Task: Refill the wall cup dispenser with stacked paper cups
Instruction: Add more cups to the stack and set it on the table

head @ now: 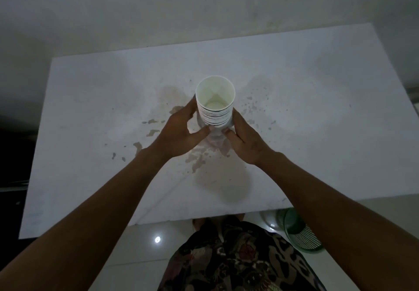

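Observation:
A stack of white paper cups (pixel 215 102) stands upright over the middle of the white table (pixel 90 109), mouth up, with several nested rims showing below the top cup. My left hand (pixel 181 132) wraps its left side and my right hand (pixel 244 141) its right side, both low on the stack. A clear plastic sleeve (pixel 214 135) bunches around the bottom of the stack between my thumbs. No wall dispenser is in view.
The tabletop carries brown stains and splashes (pixel 197 161) around and in front of the stack. A bare wall (pixel 204 7) rises behind the table. On the tiled floor to the lower right lies a green slatted basket (pixel 301 234).

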